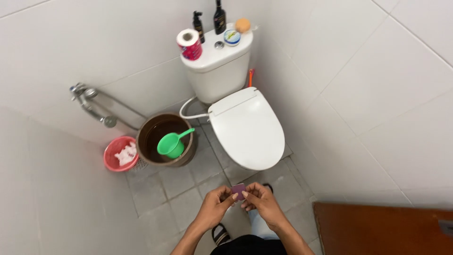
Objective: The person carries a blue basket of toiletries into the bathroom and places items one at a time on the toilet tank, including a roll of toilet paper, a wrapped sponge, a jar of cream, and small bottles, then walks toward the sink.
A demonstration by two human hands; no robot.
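Head view is looking down into a small tiled bathroom, and the toilet point(245, 127) is serving as the landmark. Far to the left of it, a wall tap with a spray hose point(92, 101) is hanging over the floor, so water is falling where the containers are standing. Under that tap, a red basket point(113, 158) holding crumpled white paper is sitting against the wall, touching a brown bucket point(186, 153) just left of the toilet. A green dipper point(172, 144) is resting inside the bucket with its handle leaning on the rim toward the toilet, within easy reach of anyone seated.

On the cistern lid behind the closed seat, a toilet roll in a red wrapper point(189, 44), two dark bottles point(219, 18), a small round tin point(231, 37) and an orange sponge ball point(243, 25) are standing together, kept up off the wet floor.

In front of the toilet, close to the camera, both hands are meeting over the grey floor tiles point(160, 189). The left hand point(214, 208) is pinching a small purple square packet point(238, 190) between thumb and fingertips, its grip nearly closed on the left edge. The right hand point(262, 200) is pinching the opposite edge in the same way, fingers curled tight, so the packet is being held flat and taut between the two. To the right of the toilet, a brown wooden door point(382, 229) is filling the lower corner.
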